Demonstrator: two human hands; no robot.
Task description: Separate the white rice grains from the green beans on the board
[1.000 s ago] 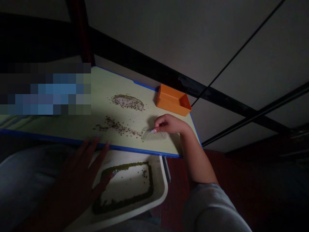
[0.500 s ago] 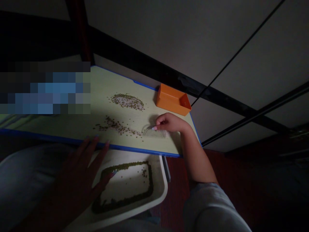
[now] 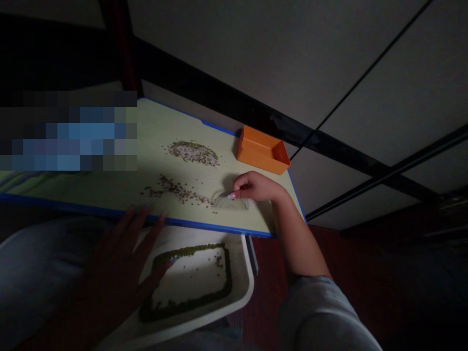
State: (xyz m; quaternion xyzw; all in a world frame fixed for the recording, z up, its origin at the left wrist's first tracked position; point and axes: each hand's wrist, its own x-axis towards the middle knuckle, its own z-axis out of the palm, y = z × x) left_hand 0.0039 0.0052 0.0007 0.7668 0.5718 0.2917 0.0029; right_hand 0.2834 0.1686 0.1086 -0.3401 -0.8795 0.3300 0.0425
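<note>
Right hand (image 3: 256, 186): one; one clear protractor (image 3: 234, 204) is pinched near the desk's (image 3: 157, 126) front right corner. Left hand (image 3: 120, 258): one, spread open over one white tray (image 3: 242, 265). Seed patches (image 3: 192, 153): two, one mid-desk, one nearer the front edge. Orange box (image 3: 258, 159): one, far right corner.

The grains (image 3: 170, 187) are greenish brown, the box (image 3: 261, 155) orange, the tabletop (image 3: 197, 214) blue-rimmed

A box (image 3: 262, 158) stands at the far right corner of the table (image 3: 155, 122). Left of it, nearer the far edge, lies a seed pile (image 3: 193, 152). Scattered seeds (image 3: 170, 187) lie nearer the near edge, with a protractor (image 3: 226, 204) just right of them, beneath the right hand (image 3: 254, 186). Before the near edge is a tray (image 3: 240, 258), the left hand (image 3: 124, 253) over its left part.
</note>
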